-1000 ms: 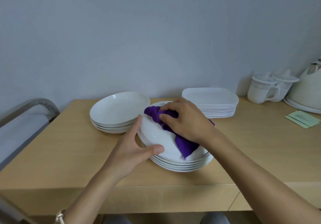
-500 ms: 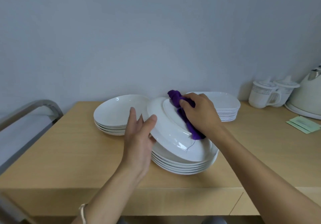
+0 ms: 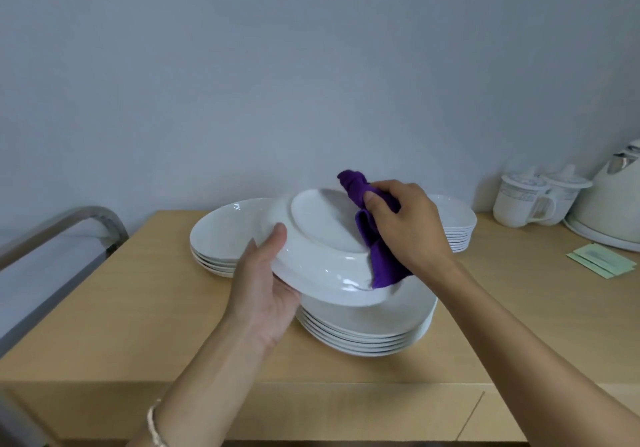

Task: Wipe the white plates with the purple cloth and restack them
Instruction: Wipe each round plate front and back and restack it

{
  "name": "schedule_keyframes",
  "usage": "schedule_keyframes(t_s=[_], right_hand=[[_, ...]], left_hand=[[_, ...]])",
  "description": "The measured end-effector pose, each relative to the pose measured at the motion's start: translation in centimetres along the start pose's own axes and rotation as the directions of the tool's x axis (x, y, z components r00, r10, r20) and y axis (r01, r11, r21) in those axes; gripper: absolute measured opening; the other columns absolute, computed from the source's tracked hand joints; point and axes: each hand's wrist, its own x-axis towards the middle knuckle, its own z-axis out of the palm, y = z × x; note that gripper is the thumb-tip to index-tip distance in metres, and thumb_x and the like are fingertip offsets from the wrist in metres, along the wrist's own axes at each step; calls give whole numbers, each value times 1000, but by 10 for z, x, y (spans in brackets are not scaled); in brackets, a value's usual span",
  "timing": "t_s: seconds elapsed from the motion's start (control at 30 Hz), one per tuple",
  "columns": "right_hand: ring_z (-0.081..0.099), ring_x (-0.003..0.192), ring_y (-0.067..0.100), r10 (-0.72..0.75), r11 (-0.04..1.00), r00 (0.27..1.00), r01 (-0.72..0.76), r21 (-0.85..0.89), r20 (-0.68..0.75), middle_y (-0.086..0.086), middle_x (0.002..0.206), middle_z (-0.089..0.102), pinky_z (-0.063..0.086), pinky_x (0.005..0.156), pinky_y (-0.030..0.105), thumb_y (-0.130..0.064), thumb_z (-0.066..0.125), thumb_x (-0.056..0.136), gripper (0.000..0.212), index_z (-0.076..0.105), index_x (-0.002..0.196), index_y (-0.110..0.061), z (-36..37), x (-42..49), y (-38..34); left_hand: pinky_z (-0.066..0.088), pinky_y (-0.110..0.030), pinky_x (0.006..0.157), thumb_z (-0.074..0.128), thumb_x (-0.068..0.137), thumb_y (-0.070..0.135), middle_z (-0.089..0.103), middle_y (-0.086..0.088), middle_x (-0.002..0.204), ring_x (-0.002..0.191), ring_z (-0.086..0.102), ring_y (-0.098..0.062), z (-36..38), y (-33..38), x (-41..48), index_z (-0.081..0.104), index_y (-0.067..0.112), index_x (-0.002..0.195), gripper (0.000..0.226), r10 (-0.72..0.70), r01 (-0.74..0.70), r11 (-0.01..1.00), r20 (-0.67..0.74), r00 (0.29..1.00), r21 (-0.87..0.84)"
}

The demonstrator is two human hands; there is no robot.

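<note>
Presently we record one white plate (image 3: 318, 242) held tilted at centre frame, its underside and foot ring turned toward the camera. The left hand (image 3: 263, 290) grips the plate at its left rim, with the thumb laid over the upturned surface and the fingers hidden beneath. The right hand (image 3: 408, 228) is closed around a bunched purple cloth (image 3: 377, 256) and presses it against the right side of the plate's underside. One end of the cloth stands up above the hand; the other hangs over the plate's lower right rim.

We note a near stack (image 3: 363, 335) of white plates directly below the held plate; whether the two touch we cannot tell. A second stack (image 3: 221, 235) of round plates sits behind it at left, and a squarish stack (image 3: 457, 224) lies behind the right hand. All rest on a wooden table (image 3: 138, 325).

At right of frame stand two lidded mugs (image 3: 519, 200) and a pale kettle (image 3: 613, 204), with green packets (image 3: 595, 263) just in front. A metal rail (image 3: 69, 224) shows at left edge.
</note>
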Motion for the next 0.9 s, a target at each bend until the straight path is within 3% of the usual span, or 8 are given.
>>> schedule_keyframes(t_s=[0.13,0.23,0.33,0.4,0.5,0.6,0.7,0.9], right_hand=[[56,89,3,-13,1000,1000,13,9,-14,-4,104,60,40,76,20,-35,51,91,11,61,94,-39,0,4,-5],[57,84,3,3,1000,1000,-3,-7,18,-3,100,58,40,70,16,-33,51,92,13,63,95,-35,6,0,-1],[56,83,4,15,999,999,-14,-37,41,-2,100,60,39,67,17,-31,52,92,14,65,97,-30,11,-3,5],[57,82,2,22,999,998,-19,-50,53,-3,98,62,39,64,13,-31,51,92,14,65,95,-29,13,-3,8],[56,81,-1,27,997,998,-22,-73,61,-4,97,62,37,62,10,-31,51,92,16,66,97,-27,13,-3,9],[56,79,-1,30,996,997,-24,-86,71,-3,95,62,37,61,10,-30,51,92,15,66,95,-27,12,-3,11],[56,82,4,43,995,996,-35,-98,84,-1,95,60,37,64,16,-32,51,92,13,63,92,-30,12,-5,14],[55,82,2,48,994,995,-40,-97,88,-3,94,60,39,64,15,-30,51,93,13,64,92,-30,7,-8,17]], left_hand=[[57,-39,88,51,99,19,72,-4,116,106,69,-20,12,32,9,58,13,131,32,165,-171,974,51,985,149],[56,-29,85,52,101,16,72,4,112,103,68,-10,15,49,19,61,21,120,22,377,-391,853,108,920,345],[49,-16,83,53,101,13,67,16,97,87,63,8,12,59,30,60,30,102,19,552,-568,456,283,784,685],[45,-15,75,53,101,17,63,12,92,81,60,3,4,63,41,58,24,104,9,527,-551,134,412,744,824],[44,-38,76,48,102,30,64,-10,92,90,59,-34,-8,64,59,53,16,120,23,374,-384,-307,481,793,871],[36,-36,71,41,104,33,65,-12,93,92,59,-40,-17,58,69,49,19,125,27,245,-270,-611,503,829,744],[36,-36,72,37,105,32,66,-9,100,96,59,-37,-30,50,76,47,22,127,26,129,-247,-729,482,867,639],[36,-34,74,36,105,33,66,-6,110,103,59,-34,-51,43,89,44,28,137,33,31,-217,-784,386,922,581]])
